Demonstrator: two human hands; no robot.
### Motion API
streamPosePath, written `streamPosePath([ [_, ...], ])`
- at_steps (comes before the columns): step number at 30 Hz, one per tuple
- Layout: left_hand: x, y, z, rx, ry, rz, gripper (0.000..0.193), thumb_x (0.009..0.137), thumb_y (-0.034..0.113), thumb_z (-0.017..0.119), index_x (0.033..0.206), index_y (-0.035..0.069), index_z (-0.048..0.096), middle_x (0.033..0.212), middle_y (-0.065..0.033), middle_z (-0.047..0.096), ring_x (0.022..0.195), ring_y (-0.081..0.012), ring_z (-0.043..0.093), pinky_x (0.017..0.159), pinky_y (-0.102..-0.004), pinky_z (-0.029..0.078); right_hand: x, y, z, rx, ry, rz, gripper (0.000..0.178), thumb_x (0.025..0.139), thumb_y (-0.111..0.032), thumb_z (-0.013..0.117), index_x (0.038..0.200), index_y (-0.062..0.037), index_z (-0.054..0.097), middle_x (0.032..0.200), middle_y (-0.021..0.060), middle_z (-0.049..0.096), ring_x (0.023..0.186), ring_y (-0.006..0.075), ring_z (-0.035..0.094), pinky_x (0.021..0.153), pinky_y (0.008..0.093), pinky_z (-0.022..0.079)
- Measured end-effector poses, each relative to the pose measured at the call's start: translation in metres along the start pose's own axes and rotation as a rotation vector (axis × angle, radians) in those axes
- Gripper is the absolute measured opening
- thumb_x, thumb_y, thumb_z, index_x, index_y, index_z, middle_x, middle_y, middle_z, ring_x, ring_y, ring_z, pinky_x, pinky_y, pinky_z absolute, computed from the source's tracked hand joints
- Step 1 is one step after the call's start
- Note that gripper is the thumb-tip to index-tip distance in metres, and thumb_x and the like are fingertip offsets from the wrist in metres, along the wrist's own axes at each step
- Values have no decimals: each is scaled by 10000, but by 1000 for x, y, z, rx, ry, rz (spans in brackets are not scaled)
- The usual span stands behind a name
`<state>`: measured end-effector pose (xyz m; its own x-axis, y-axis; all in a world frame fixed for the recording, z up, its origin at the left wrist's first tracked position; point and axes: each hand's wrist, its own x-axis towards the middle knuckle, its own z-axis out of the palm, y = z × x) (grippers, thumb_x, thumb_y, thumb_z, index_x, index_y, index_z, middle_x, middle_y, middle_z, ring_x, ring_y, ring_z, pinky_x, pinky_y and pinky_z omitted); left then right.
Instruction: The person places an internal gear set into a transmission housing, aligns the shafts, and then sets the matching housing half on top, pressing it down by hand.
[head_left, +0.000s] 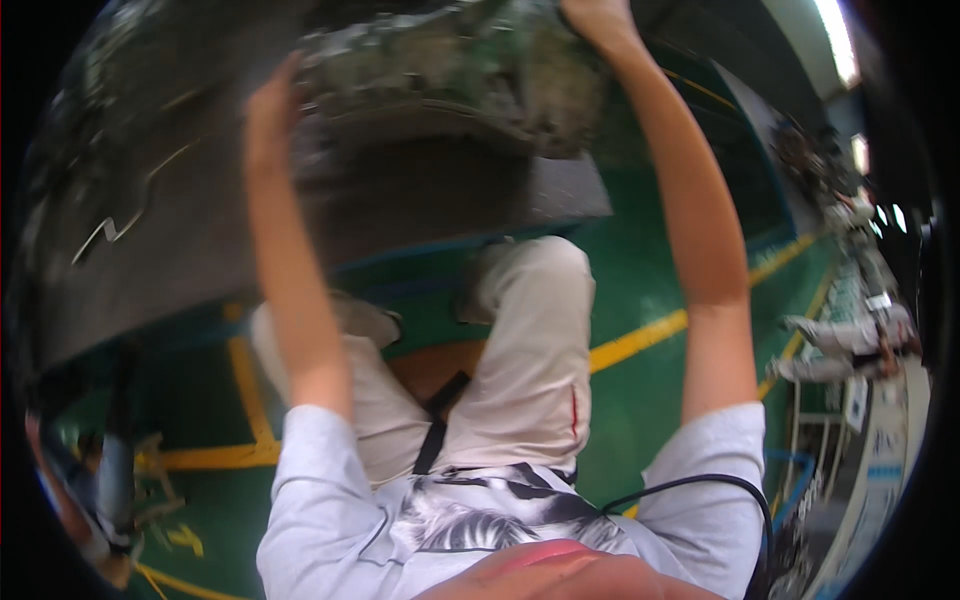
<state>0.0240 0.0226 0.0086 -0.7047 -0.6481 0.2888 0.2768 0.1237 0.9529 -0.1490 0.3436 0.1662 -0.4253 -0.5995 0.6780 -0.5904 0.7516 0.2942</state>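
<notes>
A wide, lumpy bundle with mottled green, grey and whitish patches point(440, 75) lies across the far part of a dark grey work table point(400, 190). Motion blur hides what it is made of; it may be patterned cloth. Both my arms stretch forward to it. My left hand point(272, 105) is against its left end, the fingers smeared. Beyond its right end, my right hand point(598, 22) is cut off by the top of the picture, so its fingers do not show.
A thin pale strip point(110, 232) lies on the table's left part. Yellow lines point(640, 340) cross the green floor. A brown seat point(435, 370) is between my legs. A black cable point(700, 480) runs by my right arm. People are at the far right point(860, 335) and lower left point(100, 480).
</notes>
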Motion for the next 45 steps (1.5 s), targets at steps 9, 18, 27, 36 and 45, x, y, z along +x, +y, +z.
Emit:
streamPosePath([
  [9,-7,62,10,-294,-127,-500,192,845,330,572,891,150,619,494,67,364,364,-28,274,335,-189,190,-2,-12,-32,235,-169,289,384,909,-343,317,1002,-56,556,938,321,538,857,470,552,773,494,449],
  [18,6,26,16,-106,15,-320,285,816,353,618,914,85,630,506,61,388,401,-38,335,385,-191,234,-7,-24,-59,463,-67,699,526,856,-453,422,1030,31,531,1055,269,521,1010,420,505,846,473,413],
  [27,-11,33,10,-155,89,-235,276,825,329,611,732,78,543,534,39,404,439,-52,364,424,-207,262,-23,-105,-72,504,273,-134,195,695,-219,608,771,-40,626,822,134,606,815,283,571,752,384,455],
  [36,-19,32,10,-149,34,-136,268,838,320,600,703,97,538,511,49,383,449,-50,352,436,-216,244,-31,-148,-41,376,-261,-284,186,728,-218,591,798,-47,613,871,138,600,836,331,581,715,415,477],
  [45,-14,35,15,-96,-71,-10,357,806,367,613,630,69,527,511,-5,491,473,-76,440,468,-218,313,-22,-135,-56,543,-370,-249,181,694,-154,666,813,-27,619,773,131,627,736,269,610,672,348,480],
])
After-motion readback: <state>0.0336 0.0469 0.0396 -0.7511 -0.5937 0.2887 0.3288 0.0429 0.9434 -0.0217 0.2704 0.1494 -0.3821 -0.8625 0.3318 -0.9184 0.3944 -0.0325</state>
